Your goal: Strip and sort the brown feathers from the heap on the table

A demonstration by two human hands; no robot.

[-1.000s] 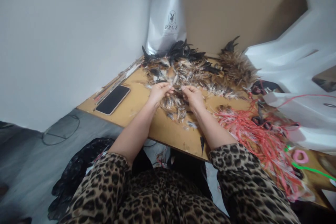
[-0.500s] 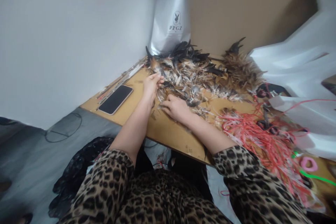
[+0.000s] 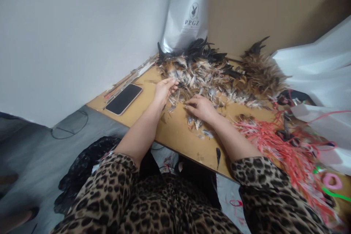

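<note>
A heap of brown, white and black feathers (image 3: 197,75) covers the back of the wooden table (image 3: 178,131). My left hand (image 3: 166,89) is at the heap's near left edge, its thumb and fingertips pinched together on what appears to be a feather, mostly hidden by the fingers. To its right, my right hand (image 3: 202,108) hovers low over the table, fingers pointing left and slightly apart, with nothing visible between them. Small loose feathers (image 3: 195,122) lie just under and in front of that hand. A single dark feather (image 3: 218,157) rests near the table's front edge.
A phone (image 3: 124,98) lies at the left, beside thin sticks along the wall. Behind the heap stands a white bag (image 3: 186,18). Brown feathers (image 3: 264,73) bunch at the back right. Red and pink ribbon strands (image 3: 274,142) spread at the right, near white plastic sheeting (image 3: 318,58).
My right hand has moved right, away from my left hand, and small feathers now show below it. My left hand stays at the heap's edge. The whole view has shifted slightly.
</note>
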